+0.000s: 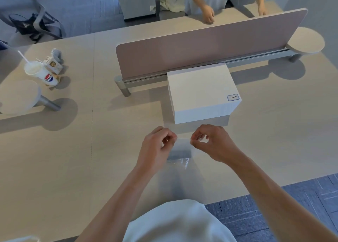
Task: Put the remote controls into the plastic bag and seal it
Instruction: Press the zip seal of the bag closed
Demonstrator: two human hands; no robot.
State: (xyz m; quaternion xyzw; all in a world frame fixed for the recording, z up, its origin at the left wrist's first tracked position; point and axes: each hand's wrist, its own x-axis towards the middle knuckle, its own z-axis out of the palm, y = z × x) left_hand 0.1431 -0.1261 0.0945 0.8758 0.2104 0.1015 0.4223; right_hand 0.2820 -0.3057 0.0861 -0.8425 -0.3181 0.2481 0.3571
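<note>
Just below the frame's centre, a clear, thin plastic bag (180, 153) hangs above the pale wood-grain bench (73, 150), with a dark grey blocky shape, blurred, showing through its film. The left hand (155, 148) and right hand (213, 143) each pinch one end of its top edge. A smooth white rectangular box (201, 93) sits just beyond them.

The plastic bag (180, 150) is motion-blurred, its grey contents indistinct, its corners hidden by pinching fingers (169, 136).

place: office | cues: shared desk (73, 150), divider panel (201, 46), swivel chair (41, 20), carpet tiles (274, 214)
</note>
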